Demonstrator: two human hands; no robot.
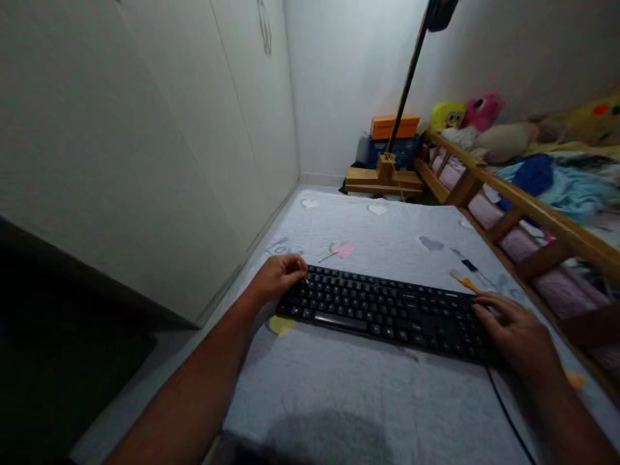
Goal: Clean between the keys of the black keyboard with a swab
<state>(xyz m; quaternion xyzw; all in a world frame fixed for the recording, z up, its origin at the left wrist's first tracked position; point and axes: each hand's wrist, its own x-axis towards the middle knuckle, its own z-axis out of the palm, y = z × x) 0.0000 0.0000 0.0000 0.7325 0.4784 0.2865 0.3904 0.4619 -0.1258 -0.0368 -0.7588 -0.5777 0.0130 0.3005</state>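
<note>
A black keyboard (372, 303) lies across the heart-patterned cloth, its long side towards me. At its left end, my left hand (281, 278) is closed in a pinch on a thin cotton swab (306, 279), its tip down at the keys. My right hand (516, 329) grips the keyboard's right end, thumb and fingers over the edge. A second cotton swab (328, 256) lies on the cloth behind the keyboard. Near my right fingertips rests a small brush with a yellow handle (465, 282). Behind it is a thin tool with a dark middle (469, 265).
A pale cabinet (194, 129) rises along the left side. To the right runs a wooden bed rail (542, 203), with plush toys and bedding behind it. A wooden stand (385, 177) with a pole is at the far end. The keyboard's cable (506, 413) trails towards me.
</note>
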